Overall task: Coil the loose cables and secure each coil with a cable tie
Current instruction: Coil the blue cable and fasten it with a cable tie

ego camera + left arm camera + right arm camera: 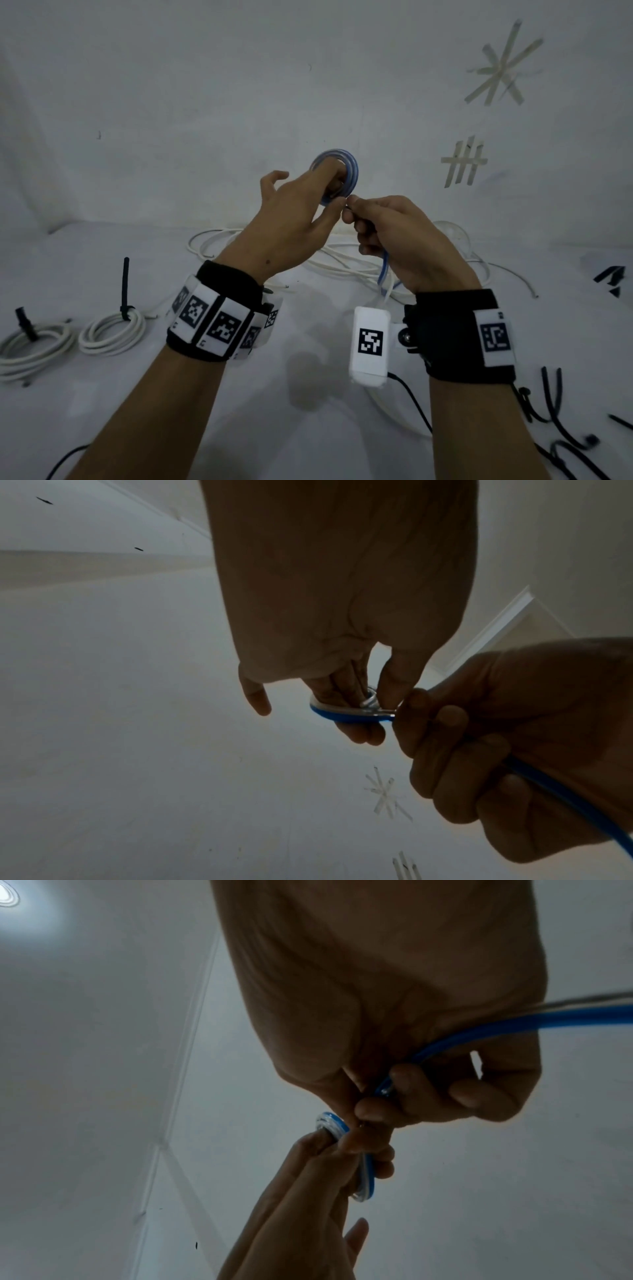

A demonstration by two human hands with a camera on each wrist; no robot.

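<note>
The blue cable (352,171) is held up in mid-air, wound into a small ring around the fingers of the left hand (294,219), thumb pinching it. The right hand (397,236) grips the free length, fingers curled tight round it just beside the ring. It looks light, springy and smooth, likely to unwind if released; best held where the turns cross. Below lie loose white cables (260,250), two tied coils (109,332) near left, black ties (551,401) near right. Room overhead is ample.
</note>
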